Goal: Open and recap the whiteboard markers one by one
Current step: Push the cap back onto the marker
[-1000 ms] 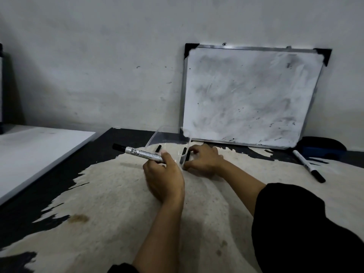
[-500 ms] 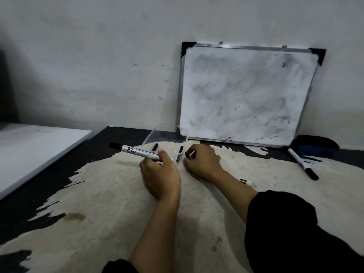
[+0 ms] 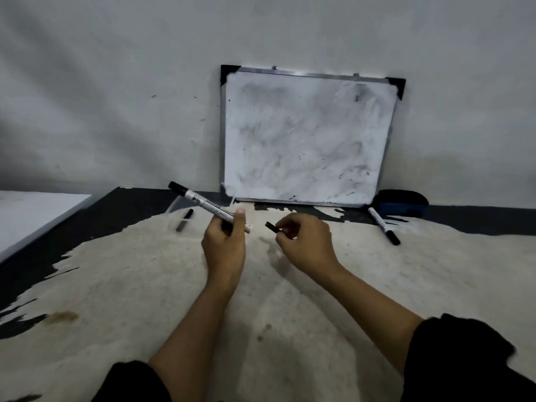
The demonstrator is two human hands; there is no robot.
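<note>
The whiteboard (image 3: 307, 137) stands at the back of the desk (image 3: 87, 285), leaning on the wall. An eraser (image 3: 401, 202) lies just right of its lower corner, with a marker (image 3: 383, 226) in front of the eraser. Before the board, the left hand (image 3: 224, 248) holds a marker (image 3: 203, 206) raised, and the right hand (image 3: 307, 245), beside it, pinches what seems a cap (image 3: 272, 227). Left of the hands another marker (image 3: 184, 219) lies on the desk.

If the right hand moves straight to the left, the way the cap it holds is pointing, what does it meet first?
Most likely the bare tip end of the marker held in the left hand. The cap in the right hand points at it, though depth is hard to judge.
</note>
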